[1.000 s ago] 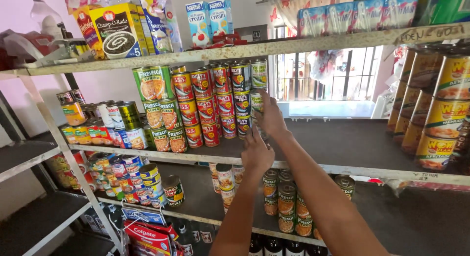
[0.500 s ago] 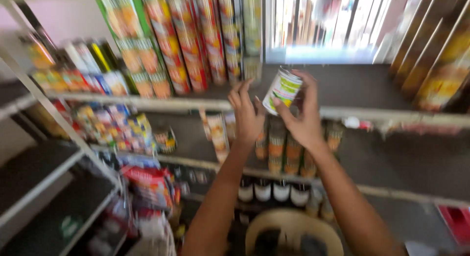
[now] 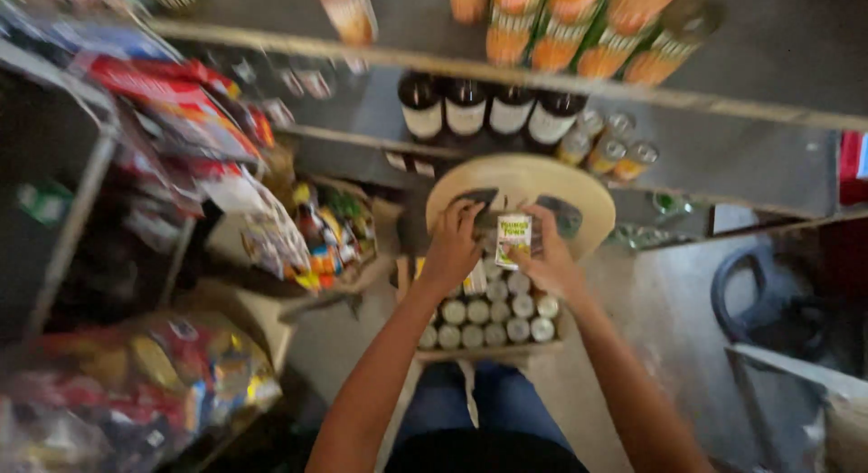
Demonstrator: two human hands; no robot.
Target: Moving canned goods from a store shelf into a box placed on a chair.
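now the view has dropped from the high shelf down to the floor. the can (image 3: 514, 238) that was up by the shelf half a second ago is low, just above a box of cans (image 3: 493, 317). the right hand (image 3: 553, 267) is closed around the can. the left hand (image 3: 450, 249) is curled, touching the box's top cans. so the can looks about to join them. dark bottles (image 3: 488, 111) stand on a shelf (image 3: 723, 152) behind.

Both hands are coming down from the shelf of stacked cans: the right hand (image 3: 551, 260) is now holding the green-labelled can (image 3: 513, 238) low over a tray of cans (image 3: 493, 317), the left hand (image 3: 452, 247) just beside it.
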